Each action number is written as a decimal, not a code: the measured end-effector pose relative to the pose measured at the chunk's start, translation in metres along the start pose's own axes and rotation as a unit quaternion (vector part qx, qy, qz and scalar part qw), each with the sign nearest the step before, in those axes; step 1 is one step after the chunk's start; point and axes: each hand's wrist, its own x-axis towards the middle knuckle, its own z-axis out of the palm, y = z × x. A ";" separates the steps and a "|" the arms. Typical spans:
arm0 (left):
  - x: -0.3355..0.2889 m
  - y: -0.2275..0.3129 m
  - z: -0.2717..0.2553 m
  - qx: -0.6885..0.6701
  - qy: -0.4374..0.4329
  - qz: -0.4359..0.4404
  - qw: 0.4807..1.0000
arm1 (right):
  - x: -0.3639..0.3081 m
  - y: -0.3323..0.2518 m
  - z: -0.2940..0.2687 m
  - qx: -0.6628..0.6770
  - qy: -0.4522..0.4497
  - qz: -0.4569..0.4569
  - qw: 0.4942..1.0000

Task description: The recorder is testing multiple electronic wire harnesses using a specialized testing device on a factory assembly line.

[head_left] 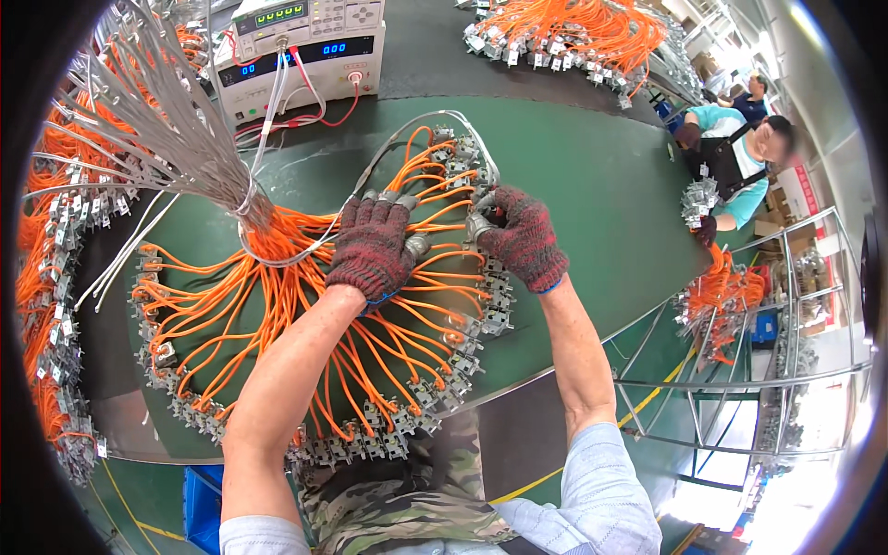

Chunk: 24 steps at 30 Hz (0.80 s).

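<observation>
Orange wires (pixel 305 236) fan out from a tied bundle across the green tabletop, each ending in a small grey metal-and-plastic connector. My left hand (pixel 377 242), in a dark red and grey knit glove, lies over the wires with its fingers stretched out. In a matching glove, my right hand (pixel 520 236) is closed at the right side of the ring of connectors (pixel 495 296), thumb and fingertips against them. A looped grey cable (pixel 453 115) runs over the wires into its fingers; the cable's end is hidden.
Grey cable tails (pixel 176 129) rise from the bundle at left. Behind stand stacked electronic instruments (pixel 305 69) with red and white leads. More orange wire bundles (pixel 564 32) lie at the back and along the left. A co-worker (pixel 731 166) holds connectors at right, beside a metal-tube rack (pixel 740 381).
</observation>
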 end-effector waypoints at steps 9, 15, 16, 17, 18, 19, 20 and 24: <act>-0.001 -0.001 0.004 0.007 0.009 0.002 1.000 | -0.003 0.014 0.000 0.111 -0.035 -0.020 0.993; 0.000 -0.001 0.003 0.016 -0.015 -0.003 1.000 | -0.009 0.018 -0.010 0.208 0.073 0.088 0.971; 0.000 0.000 0.003 0.023 -0.011 -0.005 1.000 | -0.010 0.020 -0.021 0.222 0.093 0.125 0.963; 0.001 0.000 0.003 0.022 -0.011 -0.005 1.000 | -0.011 0.022 -0.028 0.235 0.114 0.162 0.952; 0.000 0.000 0.003 0.021 -0.010 -0.006 1.000 | -0.015 0.023 -0.030 0.234 0.129 0.159 0.950; 0.000 0.001 0.003 0.021 -0.009 -0.007 1.000 | -0.019 0.026 -0.032 0.230 0.121 0.172 0.950; 0.000 0.001 0.002 0.022 -0.015 -0.010 1.000 | -0.021 0.030 -0.031 0.229 0.113 0.185 0.949; 0.002 0.001 0.001 0.023 -0.011 -0.002 1.000 | -0.024 0.032 -0.024 0.230 0.112 0.214 0.943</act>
